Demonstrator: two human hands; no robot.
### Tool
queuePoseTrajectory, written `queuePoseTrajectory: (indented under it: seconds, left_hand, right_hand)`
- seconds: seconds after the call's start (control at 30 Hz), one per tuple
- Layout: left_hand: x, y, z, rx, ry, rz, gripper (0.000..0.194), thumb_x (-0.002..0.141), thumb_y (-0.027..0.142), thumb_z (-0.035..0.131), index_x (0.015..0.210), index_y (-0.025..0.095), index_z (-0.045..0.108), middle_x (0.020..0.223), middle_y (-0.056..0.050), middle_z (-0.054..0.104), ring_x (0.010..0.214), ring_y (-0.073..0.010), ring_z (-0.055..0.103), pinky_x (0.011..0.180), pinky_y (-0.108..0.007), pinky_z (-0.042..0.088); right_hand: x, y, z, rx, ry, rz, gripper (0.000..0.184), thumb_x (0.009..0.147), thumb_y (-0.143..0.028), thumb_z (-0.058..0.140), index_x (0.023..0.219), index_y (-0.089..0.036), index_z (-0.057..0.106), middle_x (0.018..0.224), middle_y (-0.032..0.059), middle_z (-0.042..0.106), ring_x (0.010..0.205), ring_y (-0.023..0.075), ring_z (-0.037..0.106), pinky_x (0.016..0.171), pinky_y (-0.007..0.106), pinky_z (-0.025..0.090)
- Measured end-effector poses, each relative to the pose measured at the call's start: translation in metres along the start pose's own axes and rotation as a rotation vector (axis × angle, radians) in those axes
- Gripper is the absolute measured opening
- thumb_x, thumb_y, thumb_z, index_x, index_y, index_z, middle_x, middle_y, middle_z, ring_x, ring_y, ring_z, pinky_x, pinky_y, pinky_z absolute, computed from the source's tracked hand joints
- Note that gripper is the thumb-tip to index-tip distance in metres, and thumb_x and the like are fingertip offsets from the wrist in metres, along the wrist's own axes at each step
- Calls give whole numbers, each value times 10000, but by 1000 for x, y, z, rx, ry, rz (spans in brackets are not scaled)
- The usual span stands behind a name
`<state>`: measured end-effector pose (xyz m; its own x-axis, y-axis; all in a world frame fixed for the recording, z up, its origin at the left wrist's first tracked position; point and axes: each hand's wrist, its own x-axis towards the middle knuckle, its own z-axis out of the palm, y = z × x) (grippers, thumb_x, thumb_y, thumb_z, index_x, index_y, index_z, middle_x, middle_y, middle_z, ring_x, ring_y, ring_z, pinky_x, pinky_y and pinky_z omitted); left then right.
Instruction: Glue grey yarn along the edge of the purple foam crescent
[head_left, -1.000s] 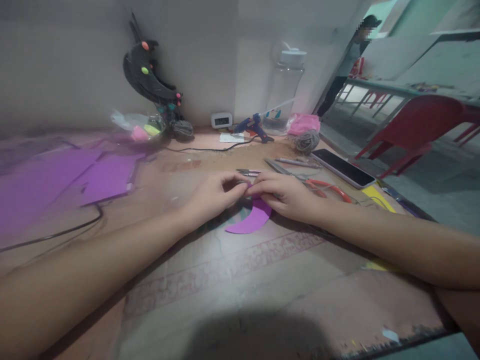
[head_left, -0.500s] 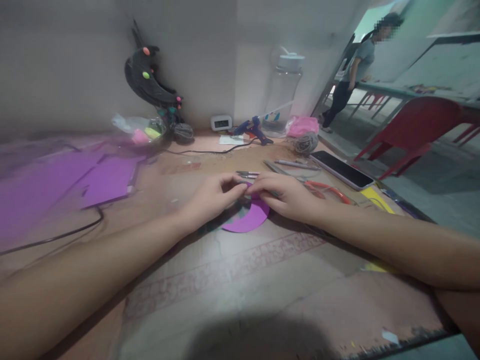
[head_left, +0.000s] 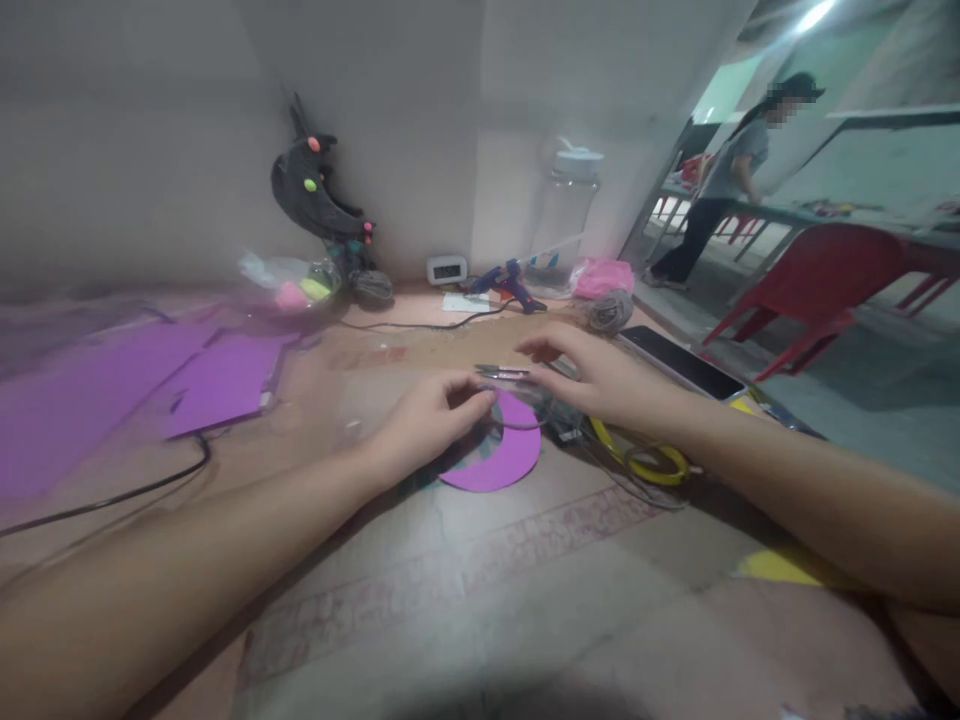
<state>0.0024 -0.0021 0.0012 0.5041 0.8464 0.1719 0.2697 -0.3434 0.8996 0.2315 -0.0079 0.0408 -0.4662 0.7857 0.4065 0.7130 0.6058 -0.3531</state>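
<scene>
A purple paper crescent (head_left: 517, 455) lies on the table in front of me. My left hand (head_left: 439, 415) is closed, with thumb and fingers pinching the crescent's upper end. From that pinch a thin grey strand of yarn (head_left: 521, 427) runs rightward across the paper. My right hand (head_left: 574, 365) is held above and right of the crescent, its fingers apart and nothing visible between them. Just left of its thumb lie small metal snips (head_left: 501, 372). Under the right wrist are yellow loops (head_left: 660, 468), their kind unclear, beside loose grey yarn.
Purple sheets (head_left: 225, 385) and a black cable (head_left: 112, 485) lie left. Behind are a black crescent ornament (head_left: 307, 190), a small clock (head_left: 447, 270), a glue gun (head_left: 510, 285), a bottle (head_left: 566, 210) and grey yarn (head_left: 611, 312). A phone (head_left: 682, 362) lies right; a person (head_left: 724, 170) stands beyond.
My right hand has let go of the crescent's upper end and moved up and right, fingers opening. The grey strand now shows across the paper. The view has tilted slightly upward.
</scene>
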Motion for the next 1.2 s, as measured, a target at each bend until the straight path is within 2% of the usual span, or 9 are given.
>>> queuePoseTrajectory:
  seconds: [0.13, 0.2, 0.37, 0.47, 0.57, 0.73, 0.87, 1.07, 1.2]
  left_hand:
    - [1, 1, 0, 29, 3, -19, 224, 887, 358, 570, 900, 170, 691, 857, -30, 723, 779, -161, 631, 724, -266, 458]
    - [1, 2, 1, 35, -6, -41, 233, 897, 365, 555, 905, 171, 684, 841, -23, 711, 765, -157, 619, 711, -262, 449]
    - [0, 2, 2, 64, -16, -54, 243, 899, 375, 538, 861, 164, 651, 805, -17, 671, 747, -154, 593, 693, -259, 432]
    - [1, 0, 3, 67, -12, -58, 244, 893, 374, 537, 835, 161, 640, 794, -19, 665, 756, -160, 593, 702, -262, 431]
    - [2, -1, 3, 75, -24, -69, 247, 890, 373, 528, 858, 162, 653, 820, -30, 683, 771, -172, 600, 719, -276, 440]
    - [2, 0, 3, 90, 6, -38, 265, 882, 397, 528, 860, 163, 651, 832, -45, 688, 807, -196, 611, 749, -301, 456]
    - [1, 4, 4, 84, 4, -39, 266, 882, 399, 525, 838, 167, 647, 817, -45, 692, 794, -201, 617, 744, -310, 466]
    - [1, 3, 3, 76, 8, -35, 252, 881, 391, 538, 852, 171, 658, 825, -31, 700, 786, -188, 623, 739, -290, 467]
    - [0, 3, 2, 99, -6, -45, 266, 893, 404, 524, 858, 176, 656, 835, -28, 702, 799, -193, 630, 745, -289, 462]
  right_hand:
    - [12, 30, -9, -52, -24, 46, 461, 891, -307, 546, 1333, -179, 518, 1326, 134, 585, 1155, 244, 604, 986, 442, 490]
    - [20, 41, -11, -140, -10, 43, 504, 889, -304, 546, 1372, -170, 498, 1391, 143, 548, 1267, 264, 537, 1076, 463, 417]
    - [51, 59, -7, -276, -82, 155, 649, 861, -244, 567, 1457, -56, 393, 1525, 223, 380, 1400, 311, 387, 1160, 434, 294]
    - [73, 72, -2, -276, -98, 222, 621, 869, -240, 570, 1439, -52, 410, 1440, 233, 487, 1315, 329, 485, 1094, 430, 374]
    - [92, 84, 6, -262, -108, 294, 511, 896, -301, 585, 1358, -98, 501, 1302, 195, 610, 1156, 299, 605, 974, 404, 476]
    - [112, 90, 30, -243, -121, 362, 370, 941, -360, 579, 1247, -152, 571, 1173, 92, 638, 974, 197, 648, 837, 400, 552]
    - [116, 90, 42, -288, -88, 364, 342, 941, -356, 583, 1219, -157, 588, 1189, 89, 623, 1010, 202, 633, 858, 414, 547]
    - [113, 101, 35, -421, 46, 493, 417, 918, -351, 609, 1287, -166, 552, 1357, 118, 529, 1215, 277, 533, 1003, 526, 451]
    - [119, 113, 33, -330, -39, 521, 396, 926, -355, 602, 1271, -164, 562, 1300, 109, 569, 1131, 247, 587, 942, 480, 504]
